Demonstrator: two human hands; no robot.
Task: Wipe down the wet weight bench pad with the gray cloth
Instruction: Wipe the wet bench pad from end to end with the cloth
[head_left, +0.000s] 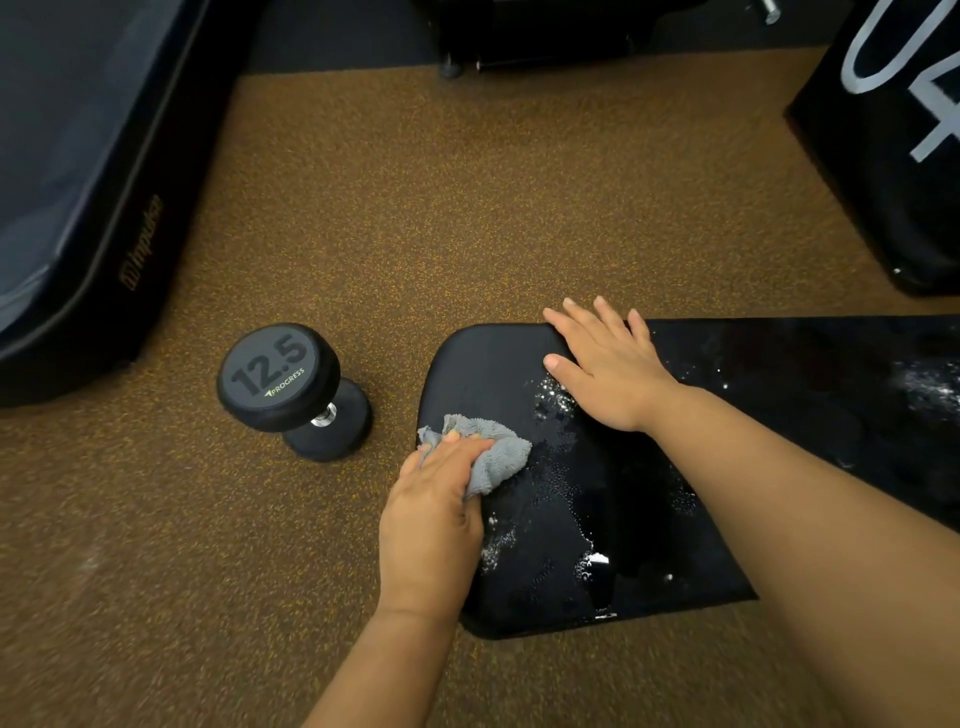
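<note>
The black weight bench pad (488, 374) runs from the centre toward the right edge, with water droplets and wet patches across its middle. My left hand (431, 514) is shut on a bunched gray cloth (493, 452) and presses it onto the pad near its left end. My right hand (608, 364) lies flat on the pad's far edge, fingers spread, holding nothing. My right forearm crosses over the pad and hides part of it.
A black dumbbell (291, 384) marked 12.5 stands on the brown speckled floor just left of the pad. A dark padded machine (78, 182) fills the upper left, black equipment (519, 36) sits at the top, and a black box (893, 130) with white numerals at the upper right.
</note>
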